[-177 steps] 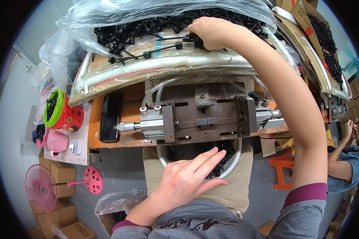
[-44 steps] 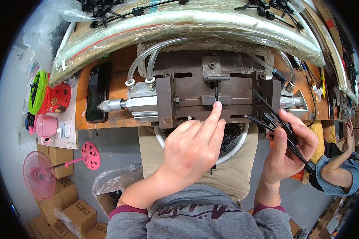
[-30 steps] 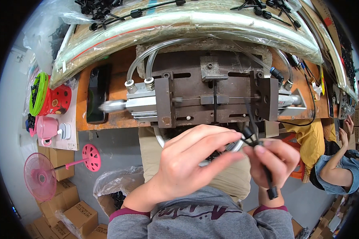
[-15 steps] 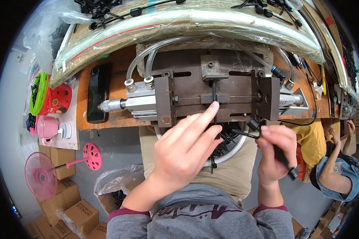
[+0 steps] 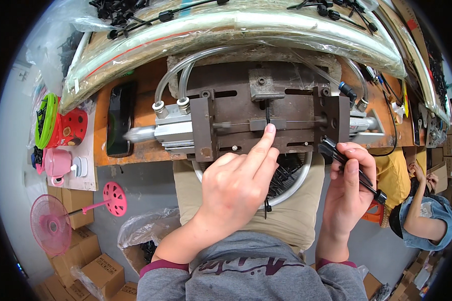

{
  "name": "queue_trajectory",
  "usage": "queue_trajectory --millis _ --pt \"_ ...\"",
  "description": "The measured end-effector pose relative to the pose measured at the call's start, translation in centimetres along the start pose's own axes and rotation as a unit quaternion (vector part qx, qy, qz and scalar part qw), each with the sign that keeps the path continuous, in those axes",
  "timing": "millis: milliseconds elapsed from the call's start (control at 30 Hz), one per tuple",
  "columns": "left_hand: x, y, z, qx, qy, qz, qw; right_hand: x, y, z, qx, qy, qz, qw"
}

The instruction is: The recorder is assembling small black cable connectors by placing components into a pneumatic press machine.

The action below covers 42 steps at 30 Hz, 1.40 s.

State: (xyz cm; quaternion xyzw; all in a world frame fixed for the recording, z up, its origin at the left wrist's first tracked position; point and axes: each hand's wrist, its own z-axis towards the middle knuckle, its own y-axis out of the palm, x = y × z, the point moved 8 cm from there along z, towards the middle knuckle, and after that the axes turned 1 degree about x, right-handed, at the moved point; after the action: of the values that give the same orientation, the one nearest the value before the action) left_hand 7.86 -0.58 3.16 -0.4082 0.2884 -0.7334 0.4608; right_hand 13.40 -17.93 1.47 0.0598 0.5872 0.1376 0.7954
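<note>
My left hand (image 5: 236, 184) reaches over the middle of a dark metal fixture (image 5: 236, 138). Its index finger is stretched out, with the tip at the near end of a thin black rod (image 5: 267, 113) that lies across the small centre block (image 5: 256, 125). The other fingers are loosely bent, and I see nothing held in them. Off to the right, my right hand (image 5: 350, 188) is closed around black plastic rods (image 5: 365, 181) with thicker ends, tilted down to the right. Thin metal pins (image 5: 301, 121) run toward the block from both sides.
Air cylinders (image 5: 173, 130) with clear hoses flank the fixture. Below it, a white-rimmed container (image 5: 304, 178) holds black parts. A phone (image 5: 120, 118) lies on the left. A plastic-wrapped shelf edge (image 5: 236, 32) crosses behind. Another person (image 5: 427, 215) sits at the far right.
The left cylinder's end and pin fitting are now blurred by motion. My right hand has turned the black rods, raising their near-fixture end. My left fingertip remains at the thin rod.
</note>
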Motion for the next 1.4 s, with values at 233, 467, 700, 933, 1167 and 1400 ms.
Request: queue_trajectory --millis 233,467,700,933,1167,1400 --pt "2.7 -2.0 -1.3 0.102 0.054 -0.126 0.985 0.5 1.3 -0.6 0.047 0.035 0.054 0.997" --pt "3.0 -2.0 -0.4 0.127 0.061 -0.142 0.980 2.1 4.5 -2.4 -0.038 0.155 0.127 0.979" --pt "0.5 -3.6 -1.1 0.168 -0.007 -0.185 0.968 2.1 5.0 -2.7 -0.049 0.196 0.153 0.967" --pt "-1.8 -1.8 -0.7 -0.016 -0.075 -0.437 0.896 3.6 4.9 -2.9 -0.149 0.311 0.249 0.905" --pt "-3.1 -3.4 -2.0 -0.014 -0.142 -0.454 0.880 2.6 2.0 -1.4 -0.056 0.249 0.173 0.951" --pt "-1.3 -2.5 -1.6 0.067 -0.082 -0.228 0.968 1.2 1.0 -1.6 0.000 0.158 0.137 0.978"
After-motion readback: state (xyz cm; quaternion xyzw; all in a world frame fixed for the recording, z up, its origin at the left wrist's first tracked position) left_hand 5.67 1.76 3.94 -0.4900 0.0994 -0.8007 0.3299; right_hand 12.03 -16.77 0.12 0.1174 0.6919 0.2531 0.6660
